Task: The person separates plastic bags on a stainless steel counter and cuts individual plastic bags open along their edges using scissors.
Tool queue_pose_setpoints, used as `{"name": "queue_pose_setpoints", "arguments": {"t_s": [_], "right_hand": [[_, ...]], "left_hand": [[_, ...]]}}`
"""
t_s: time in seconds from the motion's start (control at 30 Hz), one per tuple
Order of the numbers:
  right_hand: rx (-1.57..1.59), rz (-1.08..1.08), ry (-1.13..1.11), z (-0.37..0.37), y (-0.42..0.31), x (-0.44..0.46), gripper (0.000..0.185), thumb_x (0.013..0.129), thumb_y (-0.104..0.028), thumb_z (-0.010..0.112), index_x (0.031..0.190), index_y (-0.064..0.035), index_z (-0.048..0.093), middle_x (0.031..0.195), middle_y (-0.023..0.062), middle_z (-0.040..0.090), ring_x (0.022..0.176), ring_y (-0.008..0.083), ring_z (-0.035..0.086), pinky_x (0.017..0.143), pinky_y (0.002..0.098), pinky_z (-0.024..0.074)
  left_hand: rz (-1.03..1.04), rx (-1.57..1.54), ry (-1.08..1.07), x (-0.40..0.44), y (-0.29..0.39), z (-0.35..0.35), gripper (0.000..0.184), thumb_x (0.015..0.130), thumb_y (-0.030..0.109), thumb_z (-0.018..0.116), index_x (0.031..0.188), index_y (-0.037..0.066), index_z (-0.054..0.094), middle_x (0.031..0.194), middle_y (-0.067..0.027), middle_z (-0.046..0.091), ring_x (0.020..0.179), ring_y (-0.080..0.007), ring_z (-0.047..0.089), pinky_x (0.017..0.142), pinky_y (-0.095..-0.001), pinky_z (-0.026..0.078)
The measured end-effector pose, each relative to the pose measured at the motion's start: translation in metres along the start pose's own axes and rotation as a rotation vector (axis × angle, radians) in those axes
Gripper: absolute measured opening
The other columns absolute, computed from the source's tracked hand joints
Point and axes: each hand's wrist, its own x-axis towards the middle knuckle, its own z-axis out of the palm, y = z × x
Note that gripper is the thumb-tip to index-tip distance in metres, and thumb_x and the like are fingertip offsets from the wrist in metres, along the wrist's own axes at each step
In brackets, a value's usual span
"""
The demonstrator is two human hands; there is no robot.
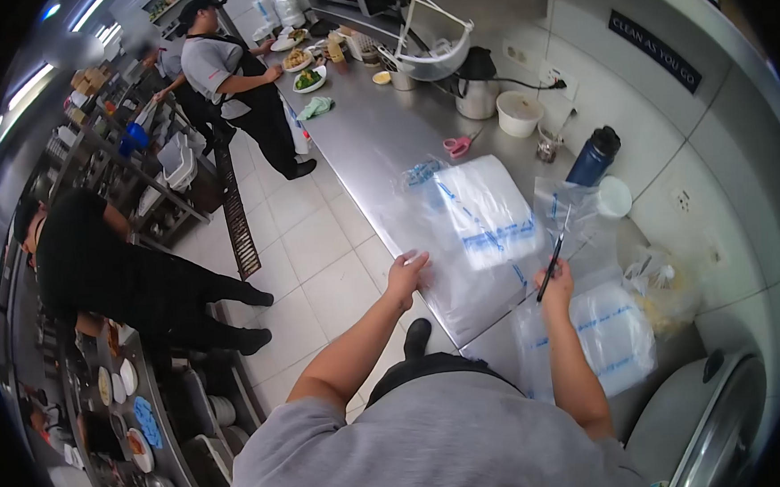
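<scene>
My left hand [407,276] is at the counter's front edge, its fingers closed on the edge of a clear plastic bag [465,297]. In my right hand [555,287] is a slim black-handled knife [548,272], its thin end pointing away from me over the plastic. Between and beyond my hands lies a stack of clear plastic bags [486,206] with blue print. A second stack of printed bags [606,342] lies under my right forearm. Another clear bag [553,200] is spread beside the first stack, below a dark blue bottle [593,158].
Pink-handled scissors [460,145], a white tub [520,113] and a steel jug [476,94] stand farther along the steel counter [361,142]. Plated food [309,80] is at its far end, near a co-worker [233,79]. Another person [96,252] bends over the left-hand shelving.
</scene>
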Motion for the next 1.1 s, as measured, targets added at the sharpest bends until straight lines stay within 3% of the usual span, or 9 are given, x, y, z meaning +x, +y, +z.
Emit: {"name": "queue_pose_setpoints", "arguments": {"t_s": [0.1, 0.13, 0.33, 0.43, 0.53, 0.6, 0.67, 0.73, 1.1], "right_hand": [[-0.031, 0.003, -0.035, -0.004, -0.012, -0.031, 0.05, 0.072, 0.003, 0.065, 0.119, -0.0014, 0.047, 0.08, 0.0029, 0.057, 0.068, 0.0108, 0.055, 0.059, 0.0228, 0.0441], [-0.008, 0.007, -0.046, -0.004, -0.016, -0.042, 0.05, 0.072, 0.003, 0.065, 0.119, -0.0016, 0.048, 0.08, 0.0028, 0.057, 0.068, 0.0105, 0.055, 0.058, 0.0226, 0.0439], [-0.069, 0.099, -0.024, -0.005, -0.037, -0.096, 0.051, 0.072, 0.003, 0.067, 0.118, -0.0025, 0.048, 0.078, 0.003, 0.056, 0.064, 0.0103, 0.053, 0.056, 0.0225, 0.0431], [-0.065, 0.105, 0.019, 0.0, -0.039, -0.108, 0.051, 0.071, 0.004, 0.067, 0.118, -0.0024, 0.048, 0.078, 0.0035, 0.055, 0.062, 0.0111, 0.053, 0.055, 0.0233, 0.0431], [-0.065, 0.088, 0.088, 0.009, -0.044, -0.116, 0.051, 0.071, 0.004, 0.068, 0.118, -0.0019, 0.048, 0.078, 0.0041, 0.056, 0.061, 0.0115, 0.053, 0.055, 0.0237, 0.0433], [-0.05, 0.102, 0.13, 0.019, -0.053, -0.123, 0.051, 0.071, 0.004, 0.068, 0.118, -0.0015, 0.048, 0.078, 0.0046, 0.056, 0.061, 0.0117, 0.054, 0.055, 0.0237, 0.0434], [-0.058, 0.099, 0.153, 0.027, -0.053, -0.129, 0.052, 0.071, 0.004, 0.069, 0.118, -0.001, 0.048, 0.078, 0.0048, 0.057, 0.061, 0.0117, 0.054, 0.054, 0.0239, 0.0432], [-0.057, 0.097, 0.164, 0.039, -0.051, -0.133, 0.053, 0.071, 0.003, 0.07, 0.119, -0.0006, 0.048, 0.078, 0.0049, 0.057, 0.061, 0.0118, 0.054, 0.054, 0.024, 0.043], [-0.139, 0.102, 0.299, 0.061, -0.037, -0.154, 0.059, 0.072, -0.007, 0.078, 0.123, -0.0029, 0.05, 0.075, 0.0037, 0.058, 0.063, 0.0121, 0.057, 0.055, 0.0232, 0.0442]], "left_hand": [[0.252, 0.192, -0.108, 0.055, -0.001, 0.006, 0.051, 0.084, 0.006, 0.065, 0.13, 0.0, 0.044, 0.094, -0.0124, 0.064, 0.072, -0.0177, 0.062, 0.064, -0.0287, 0.052], [0.289, 0.212, -0.091, 0.065, 0.006, 0.015, 0.046, 0.08, -0.004, 0.06, 0.124, 0.001, 0.052, 0.082, -0.0088, 0.064, 0.065, -0.0148, 0.06, 0.055, -0.0263, 0.049], [0.41, 0.667, -0.158, 0.135, 0.021, 0.036, 0.038, 0.075, -0.001, 0.066, 0.112, 0.003, 0.062, 0.076, -0.0117, 0.065, 0.063, -0.0197, 0.064, 0.055, -0.0312, 0.05], [0.415, 0.66, -0.11, 0.161, 0.03, 0.048, 0.049, 0.073, 0.002, 0.068, 0.12, 0.004, 0.057, 0.088, -0.016, 0.066, 0.077, -0.0268, 0.066, 0.064, -0.0347, 0.051], [0.78, 0.64, 0.216, 0.151, 0.044, 0.06, 0.061, 0.073, 0.004, 0.069, 0.13, 0.007, 0.049, 0.115, -0.0186, 0.059, 0.106, -0.0316, 0.058, 0.085, -0.0385, 0.047], [1.006, 0.88, 0.069, 0.111, 0.071, 0.058, 0.068, 0.076, 0.013, 0.07, 0.137, 0.009, 0.041, 0.138, -0.0187, 0.042, 0.13, -0.035, 0.038, 0.104, -0.0482, 0.032], [1.248, 1.174, -0.303, 0.092, 0.049, 0.059, 0.07, 0.077, 0.023, 0.071, 0.138, 0.01, 0.041, 0.144, -0.0184, 0.034, 0.137, -0.0368, 0.027, 0.109, -0.0571, 0.02], [1.224, 1.267, -0.74, 0.084, 0.021, 0.053, 0.07, 0.079, 0.032, 0.07, 0.14, 0.014, 0.041, 0.144, -0.019, 0.035, 0.139, -0.0363, 0.024, 0.11, -0.0598, 0.017], [1.248, 1.261, -1.375, 0.159, -0.001, 0.045, 0.032, 0.089, 0.033, 0.056, 0.115, 0.017, 0.067, 0.134, -0.0112, 0.05, 0.132, -0.0307, 0.037, 0.11, -0.0523, 0.024]]}}
